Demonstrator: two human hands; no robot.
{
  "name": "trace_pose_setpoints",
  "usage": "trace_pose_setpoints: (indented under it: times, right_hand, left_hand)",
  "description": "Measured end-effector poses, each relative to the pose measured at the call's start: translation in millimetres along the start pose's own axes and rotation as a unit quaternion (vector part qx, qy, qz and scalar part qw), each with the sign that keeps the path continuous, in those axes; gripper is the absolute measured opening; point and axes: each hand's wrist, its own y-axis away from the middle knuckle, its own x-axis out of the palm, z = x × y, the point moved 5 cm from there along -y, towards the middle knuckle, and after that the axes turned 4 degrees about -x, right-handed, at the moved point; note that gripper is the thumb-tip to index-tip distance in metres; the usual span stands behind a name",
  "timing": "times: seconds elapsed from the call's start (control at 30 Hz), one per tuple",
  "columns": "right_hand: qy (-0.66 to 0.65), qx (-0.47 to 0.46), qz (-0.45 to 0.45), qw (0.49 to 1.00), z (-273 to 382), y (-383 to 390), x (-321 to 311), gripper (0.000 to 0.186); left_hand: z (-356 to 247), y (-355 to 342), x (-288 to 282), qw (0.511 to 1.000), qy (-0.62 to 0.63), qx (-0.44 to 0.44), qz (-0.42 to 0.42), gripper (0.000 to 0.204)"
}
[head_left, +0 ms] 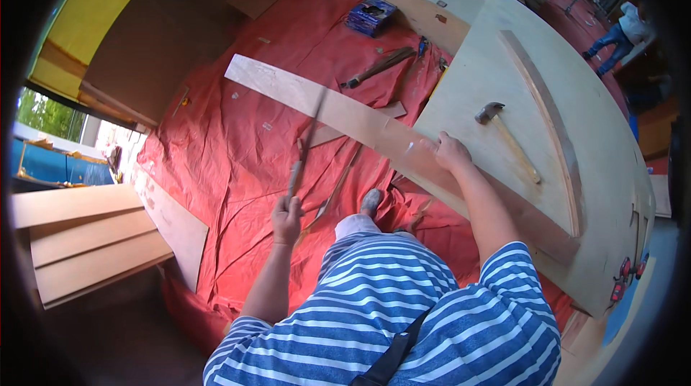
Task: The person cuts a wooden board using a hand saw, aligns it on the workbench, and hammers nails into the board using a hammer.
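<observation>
While the hands are at work, this is how things lie:

Left hand: the left hand (286, 215), lower centre of the frame, is closed in a fist round the handle of a hand saw (305, 143).

Saw, place: left of centre, above the red tarpaulin (230, 134), its far end over the long plywood strip (317, 105).

Saw, direction: the long axis runs from the fist up and slightly right; the tip points toward the top of the frame, the handle toward the person. The blade is blurred, so its teeth cannot be made out.

Right hand: the right hand (450, 152), right of centre, presses palm-down with spread fingers where the strip meets the big curved plywood panel (612, 170); it clasps nothing.

Strip, direction: its long axis runs from upper left down to the right, passing under the right hand.

On the panel: a hammer (504, 134) lies loose, head toward the upper left, beside a curved wooden batten (551, 127).

Elsewhere: stacked boards (86, 238) at the left edge; another person (622, 33) at the upper right.

Risk, fingers: the blade could jump toward the right hand, should the strip shift under the push.

Risk, strip: its free end looks unsupported and may flex and pinch the blade.

Risk, footing: a shoe (371, 201) stands on the creased tarpaulin among offcuts, so a slip seems possible.
</observation>
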Motion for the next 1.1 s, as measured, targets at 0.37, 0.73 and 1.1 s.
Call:
trace_pose_setpoints:
  times: [0.37,0.73,1.1]
  right_hand:
    - [0.17,-0.026,-0.124,0.977,14,10,-5,0.068]
    - [0.05,0.006,-0.232,0.971,54,-16,47,0.052]
    - [0.135,0.066,-0.241,0.959,74,-21,55,0.056]
  left_hand:
    - [10,26,76,0.993,-0.084,-0.025,0.078,0.039]
    - [34,5,76,0.984,-0.081,-0.046,0.149,0.042]
    - [-19,16,72,0.962,-0.153,-0.003,0.226,0.037]
